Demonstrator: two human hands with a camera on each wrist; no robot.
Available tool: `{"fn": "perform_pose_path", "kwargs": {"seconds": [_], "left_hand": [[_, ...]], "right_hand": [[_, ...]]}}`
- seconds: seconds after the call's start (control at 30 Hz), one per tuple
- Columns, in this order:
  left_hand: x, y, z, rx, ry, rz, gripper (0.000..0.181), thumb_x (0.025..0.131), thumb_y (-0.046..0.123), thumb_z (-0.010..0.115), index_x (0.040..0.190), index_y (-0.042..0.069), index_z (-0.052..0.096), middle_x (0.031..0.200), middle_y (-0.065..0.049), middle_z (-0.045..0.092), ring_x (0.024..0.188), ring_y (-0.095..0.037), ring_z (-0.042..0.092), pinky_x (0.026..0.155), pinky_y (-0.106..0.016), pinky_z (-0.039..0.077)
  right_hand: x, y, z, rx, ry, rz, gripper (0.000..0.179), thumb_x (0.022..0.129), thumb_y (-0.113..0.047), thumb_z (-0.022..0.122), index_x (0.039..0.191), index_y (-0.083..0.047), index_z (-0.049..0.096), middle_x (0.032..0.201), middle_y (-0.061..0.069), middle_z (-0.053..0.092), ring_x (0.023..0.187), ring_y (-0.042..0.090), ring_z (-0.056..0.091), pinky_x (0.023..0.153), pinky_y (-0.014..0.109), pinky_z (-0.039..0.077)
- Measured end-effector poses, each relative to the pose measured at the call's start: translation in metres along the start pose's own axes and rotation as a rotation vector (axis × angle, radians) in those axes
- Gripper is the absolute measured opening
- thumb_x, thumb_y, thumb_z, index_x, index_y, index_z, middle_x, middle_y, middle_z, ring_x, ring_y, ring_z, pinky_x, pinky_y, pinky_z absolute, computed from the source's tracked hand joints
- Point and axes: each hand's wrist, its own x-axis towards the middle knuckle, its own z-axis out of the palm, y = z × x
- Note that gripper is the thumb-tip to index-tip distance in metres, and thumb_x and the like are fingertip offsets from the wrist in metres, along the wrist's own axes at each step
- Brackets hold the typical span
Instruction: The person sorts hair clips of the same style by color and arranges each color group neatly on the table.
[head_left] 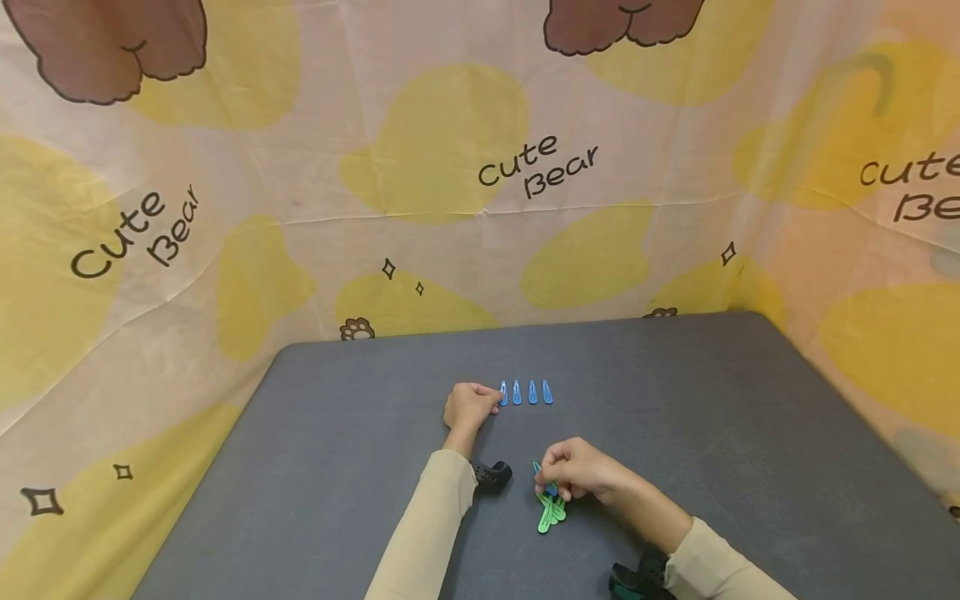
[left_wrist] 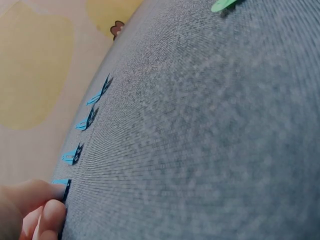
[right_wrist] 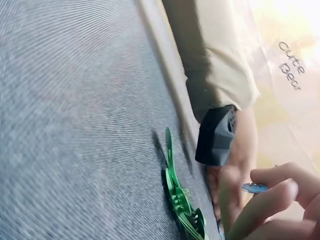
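Observation:
Several blue snap hair clips [head_left: 532, 392] lie side by side in a row on the dark grey table [head_left: 360, 433]. My left hand [head_left: 470, 405] is at the row's left end, with thumb and fingertip pinching the leftmost blue hair clip [left_wrist: 61, 182]. Nearer to me, my right hand [head_left: 577, 468] pinches another blue hair clip [right_wrist: 255, 188], raised off the table; the fingers cover much of it. Just below that hand is a small pile of green hair clips [head_left: 551, 512], partly overlapping one another.
Black wrist straps with camera mounts [head_left: 492, 477] sit at both cuffs, the left one close to the green pile. Behind the table's far edge hangs a printed cloth [head_left: 435, 150] with bears and yellow patches, which also runs along both sides.

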Motion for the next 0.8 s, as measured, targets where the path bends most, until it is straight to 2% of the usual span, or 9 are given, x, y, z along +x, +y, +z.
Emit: {"fn": "perform_pose_path", "kwargs": {"seconds": [0.1,0.3,0.53,0.67,0.8], "left_hand": [[0.001,-0.001,0.001,0.002,-0.002,-0.003,0.015,0.077,0.031,0.078,0.072,0.017,0.078,0.06,0.001,0.072,0.064,-0.014,0.065,0.057,-0.027,0.039],[0.002,-0.002,0.003,0.009,-0.003,-0.009,0.015,0.078,0.032,0.078,0.074,0.017,0.078,0.061,0.001,0.072,0.063,-0.013,0.064,0.057,-0.026,0.037],[0.001,-0.001,0.002,0.01,-0.003,-0.012,0.017,0.077,0.033,0.078,0.073,0.017,0.078,0.06,0.001,0.072,0.064,-0.014,0.063,0.057,-0.026,0.035],[0.001,-0.001,0.002,0.008,-0.004,-0.012,0.017,0.078,0.032,0.077,0.073,0.017,0.078,0.06,0.001,0.072,0.064,-0.014,0.063,0.057,-0.026,0.034],[0.0,0.0,0.001,0.005,-0.006,-0.015,0.017,0.078,0.032,0.077,0.074,0.016,0.078,0.061,0.0,0.072,0.064,-0.014,0.063,0.057,-0.026,0.034]], "right_hand": [[0.001,0.002,-0.004,0.055,-0.016,0.002,0.012,0.084,-0.008,0.064,0.074,-0.01,0.057,0.068,-0.005,0.067,0.043,-0.002,0.043,0.044,0.016,0.03],[0.004,0.006,-0.011,0.126,-0.006,0.013,0.012,0.085,-0.01,0.067,0.075,-0.013,0.061,0.054,-0.011,0.052,0.045,-0.002,0.039,0.048,0.016,0.033],[0.007,0.011,-0.019,0.224,-0.027,0.02,0.009,0.087,-0.005,0.064,0.083,-0.013,0.064,0.063,-0.011,0.059,0.053,-0.003,0.05,0.049,0.011,0.036],[0.008,0.012,-0.023,0.245,-0.012,0.026,0.008,0.087,-0.004,0.064,0.09,-0.01,0.06,0.067,-0.011,0.062,0.054,-0.003,0.051,0.049,0.011,0.037],[0.008,0.01,-0.026,0.242,0.015,0.042,0.006,0.088,-0.006,0.063,0.094,-0.008,0.062,0.068,-0.011,0.063,0.054,-0.003,0.051,0.049,0.011,0.036]]}}
